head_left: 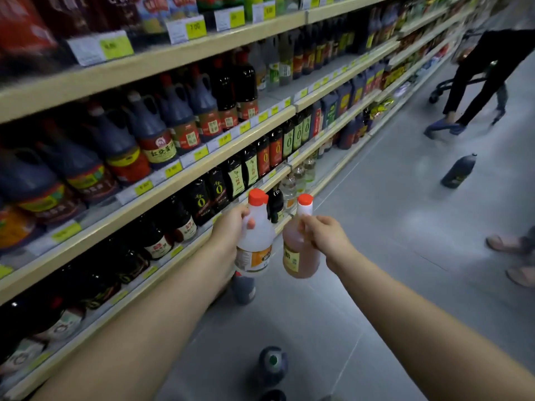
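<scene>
right now, from the head camera, both arms reach out in front, beside a long wooden shop shelf (179, 176) full of dark sauce bottles.

the left hand (231, 228) has its fingers curled round the neck and handle of a clear plastic bottle with an orange cap (256, 244). the bottle hangs up in the air, near the edge of the low shelves and touching none of them. the right hand (325, 235) pinches the neck of a see-through plastic bottle of orange-brown liquid with an orange cap (299, 257). it is in the air too, just beside the clear one. i cannot tell if the two bottles touch.

a dark bottle with a red cap (244, 287) stands on the grey floor under the left hand. another dark bottle (272, 363) stands lower down, close to the person. a third dark bottle (459, 172) stands well apart in the aisle. a person in black (480, 73) pushes a cart far off.

i think the step in hand is carrying the two bottles to a spot on the shelf. a few clear bottles (301, 175) stand on a low shelf ahead, so that may be the place. the next move calls for finding a gap, lowering each bottle upright, and not bumping the ones on the floor.
</scene>
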Demonstrator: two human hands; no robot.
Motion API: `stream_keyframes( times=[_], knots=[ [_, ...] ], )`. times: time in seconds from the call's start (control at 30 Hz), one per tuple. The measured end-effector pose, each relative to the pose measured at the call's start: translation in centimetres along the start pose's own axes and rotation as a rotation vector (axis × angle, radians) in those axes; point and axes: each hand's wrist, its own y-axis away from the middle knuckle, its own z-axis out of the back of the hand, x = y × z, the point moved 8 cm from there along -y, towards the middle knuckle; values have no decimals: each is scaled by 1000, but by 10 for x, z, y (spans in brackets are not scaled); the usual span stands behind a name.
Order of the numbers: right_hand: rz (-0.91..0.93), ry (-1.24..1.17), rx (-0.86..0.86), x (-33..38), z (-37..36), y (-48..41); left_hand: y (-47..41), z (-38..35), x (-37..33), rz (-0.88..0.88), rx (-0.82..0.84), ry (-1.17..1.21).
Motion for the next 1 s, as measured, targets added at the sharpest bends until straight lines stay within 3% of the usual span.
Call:
stream_keyframes(
  times=[0.23, 0.57, 1.0],
  knots=[
    [18, -4, 35, 26, 44, -94, -56, -64, -40, 7, -46, -14],
    [133, 158, 256, 87, 98, -231, -117, -146, -97, 52, -303, 145],
    [263, 57, 322, 198, 81, -364, -223, -148, -197, -90, -456, 325]
  ],
)
